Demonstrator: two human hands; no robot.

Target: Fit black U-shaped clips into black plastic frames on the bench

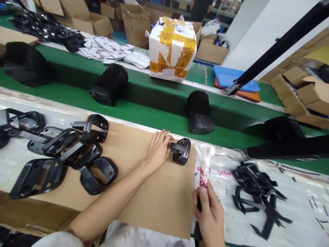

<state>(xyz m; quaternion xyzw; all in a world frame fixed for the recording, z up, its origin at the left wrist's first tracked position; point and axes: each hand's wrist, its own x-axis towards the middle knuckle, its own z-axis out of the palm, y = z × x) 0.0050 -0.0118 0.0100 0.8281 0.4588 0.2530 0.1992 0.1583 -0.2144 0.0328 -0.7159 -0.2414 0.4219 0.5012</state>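
Observation:
My left hand [159, 147] rests on the brown cardboard sheet [159, 199], against the left end of a small black plastic bracket [182, 151]. Its fingers reach forward, and the thumb side holds the bracket's arm; part of the grip is hidden. To the right, my right hand [209, 214] is closed around the handle of a hammer-like tool [203, 171]. The tool points upward, its shaft white with pink marks. Its white head is blurred, so I cannot tell its exact kind. Tool and bracket are apart.
Several black brackets [99, 175] lie at the left. Black strips [257, 195] are heaped at the right. Beyond runs a green conveyor belt [149, 109] bearing black perforated housings [200, 113]. A taped white box [172, 49] stands behind; a black post [277, 48] slants across the right.

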